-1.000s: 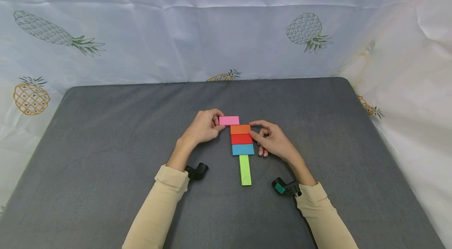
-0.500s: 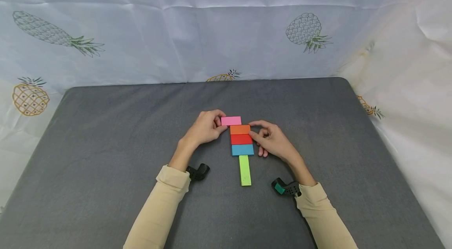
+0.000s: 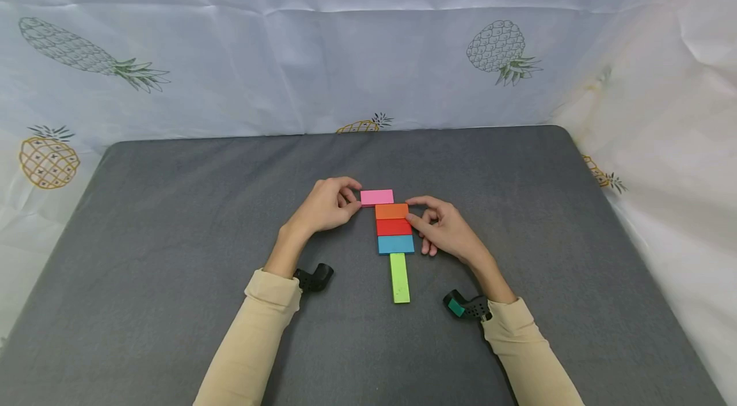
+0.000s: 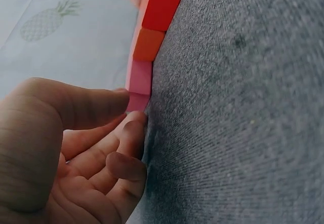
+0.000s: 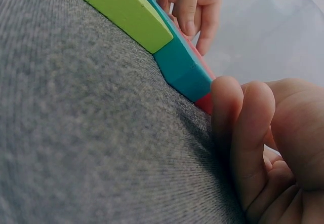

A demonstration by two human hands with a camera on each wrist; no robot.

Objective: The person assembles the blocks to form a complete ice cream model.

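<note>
Flat on the grey table lies a column of wooden blocks. At the far end is a pink block (image 3: 377, 197), offset left, then an orange block (image 3: 391, 211), a red block (image 3: 394, 227) and a blue block (image 3: 395, 244), each crosswise. A lime-green block (image 3: 400, 278) runs lengthwise from the blue one's near side. My left hand (image 3: 328, 204) is just off the pink block's left end, thumb and index finger spread beside it. My right hand (image 3: 446, 230) pinches the orange block's right end between thumb and index finger; its other fingers curl below.
Grey cloth covers the table (image 3: 173, 265). Behind it hangs a white curtain (image 3: 299, 73) with pineapple prints, which continues down the right side. A black wrist camera (image 3: 315, 278) sits on the left wrist, another camera (image 3: 465, 305) on the right.
My left hand slid the pink block slightly to the right, then let go and drew back a little to the left. The right hand stayed put.
</note>
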